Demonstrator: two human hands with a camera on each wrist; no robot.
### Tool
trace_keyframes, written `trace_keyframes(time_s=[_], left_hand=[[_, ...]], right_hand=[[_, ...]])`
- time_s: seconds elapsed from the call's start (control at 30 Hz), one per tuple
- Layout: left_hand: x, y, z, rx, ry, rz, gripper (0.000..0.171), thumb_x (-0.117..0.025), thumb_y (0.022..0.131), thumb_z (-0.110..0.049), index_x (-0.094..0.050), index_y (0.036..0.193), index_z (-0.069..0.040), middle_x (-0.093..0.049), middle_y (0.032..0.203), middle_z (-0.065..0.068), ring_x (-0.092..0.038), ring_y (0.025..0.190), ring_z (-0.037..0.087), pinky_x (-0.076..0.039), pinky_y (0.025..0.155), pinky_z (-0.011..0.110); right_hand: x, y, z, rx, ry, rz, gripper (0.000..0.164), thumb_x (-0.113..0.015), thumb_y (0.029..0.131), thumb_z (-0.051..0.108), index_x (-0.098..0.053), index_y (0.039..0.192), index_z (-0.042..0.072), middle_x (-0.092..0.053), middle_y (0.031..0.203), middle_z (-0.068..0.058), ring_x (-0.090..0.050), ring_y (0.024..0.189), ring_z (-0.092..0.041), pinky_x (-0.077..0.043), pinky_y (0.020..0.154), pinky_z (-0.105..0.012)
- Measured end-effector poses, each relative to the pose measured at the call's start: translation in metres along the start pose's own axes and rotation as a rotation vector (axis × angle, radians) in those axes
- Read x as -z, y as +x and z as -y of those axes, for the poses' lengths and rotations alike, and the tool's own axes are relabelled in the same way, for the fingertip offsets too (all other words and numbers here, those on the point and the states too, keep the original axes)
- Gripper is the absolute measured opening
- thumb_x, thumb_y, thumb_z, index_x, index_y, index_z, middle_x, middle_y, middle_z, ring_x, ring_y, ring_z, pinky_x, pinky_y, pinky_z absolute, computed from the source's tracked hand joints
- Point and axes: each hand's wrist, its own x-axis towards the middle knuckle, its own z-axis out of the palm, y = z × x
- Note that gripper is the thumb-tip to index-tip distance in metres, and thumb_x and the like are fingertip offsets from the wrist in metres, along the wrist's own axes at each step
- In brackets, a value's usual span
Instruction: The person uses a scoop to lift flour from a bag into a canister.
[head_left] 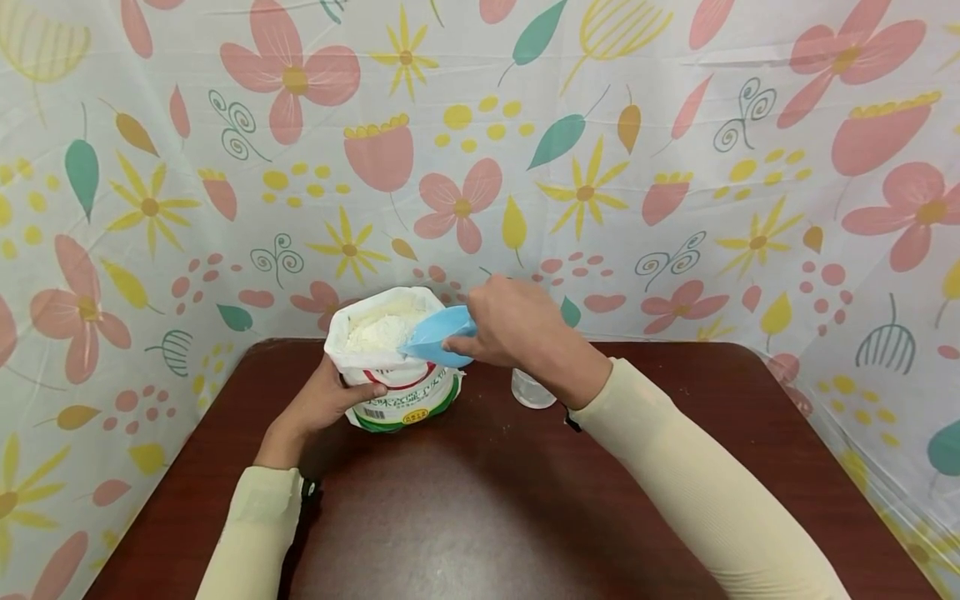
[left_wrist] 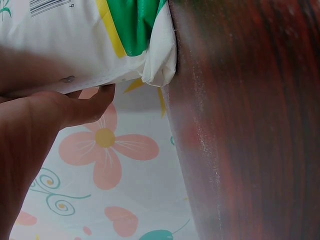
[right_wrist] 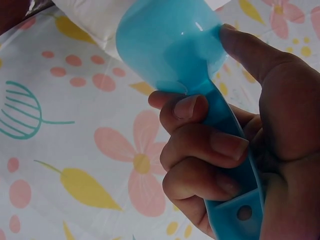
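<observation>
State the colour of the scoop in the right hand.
The scoop is blue; it shows best in the right wrist view.

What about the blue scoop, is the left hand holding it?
No, the right hand grips the blue scoop, while the left hand holds the white bag.

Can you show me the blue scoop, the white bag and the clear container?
Blue scoop (right_wrist: 170, 45): right wrist view, on the outside of its bowl.
White bag (head_left: 408, 390): head view, on its printed front.
Clear container (head_left: 533, 392): head view, on its side.

Blue scoop (head_left: 442, 325) at white bag (head_left: 420, 392) (open)
</observation>
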Motion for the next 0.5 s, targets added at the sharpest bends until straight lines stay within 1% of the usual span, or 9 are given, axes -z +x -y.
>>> trace_keyframes(time_s=[0.13, 0.27, 0.43, 0.5], left_hand=[[0.0000, -0.0010, -0.0001, 0.004, -0.003, 0.002, 0.107, -0.088, 0.086, -0.005, -0.021, 0.164, -0.035, -0.052, 0.149, 0.000, -0.056, 0.133, 0.027, -0.044, 0.112, 0.056], [0.0002, -0.0017, -0.0003, 0.005, -0.002, -0.003, 0.109, -0.089, 0.086, -0.006, -0.019, 0.164, -0.035, -0.051, 0.151, 0.001, -0.055, 0.134, 0.027, -0.042, 0.113, 0.057], [0.0004, -0.0019, -0.0004, 0.014, -0.001, 0.000, 0.109, -0.088, 0.087, -0.007, -0.018, 0.165, -0.035, -0.051, 0.151, 0.001, -0.054, 0.134, 0.027, -0.043, 0.113, 0.057], [0.0006, -0.0017, -0.0008, 0.013, 0.001, 0.001, 0.109, -0.088, 0.087, -0.007, -0.018, 0.165, -0.035, -0.051, 0.151, 0.001, -0.055, 0.134, 0.027, -0.044, 0.112, 0.055]], right_hand=[[0.0001, 0.0016, 0.0019, -0.006, -0.009, 0.008, 0.052, -0.079, 0.089, 0.062, -0.063, 0.070, 0.016, -0.051, 0.060, 0.000, -0.052, 0.056, -0.018, -0.040, 0.049, -0.031], [0.0015, 0.0024, 0.0046, -0.012, -0.024, 0.012, 0.054, -0.078, 0.089, 0.062, -0.062, 0.067, 0.016, -0.047, 0.059, 0.000, -0.050, 0.053, -0.017, -0.038, 0.048, -0.031], [0.0016, 0.0032, 0.0063, -0.023, -0.033, 0.024, 0.050, -0.077, 0.089, 0.062, -0.064, 0.072, 0.017, -0.053, 0.061, -0.001, -0.055, 0.056, -0.018, -0.042, 0.048, -0.032], [0.0012, 0.0038, 0.0064, -0.022, -0.030, 0.026, 0.050, -0.077, 0.090, 0.062, -0.064, 0.073, 0.017, -0.053, 0.061, -0.001, -0.054, 0.057, -0.018, -0.041, 0.048, -0.032]])
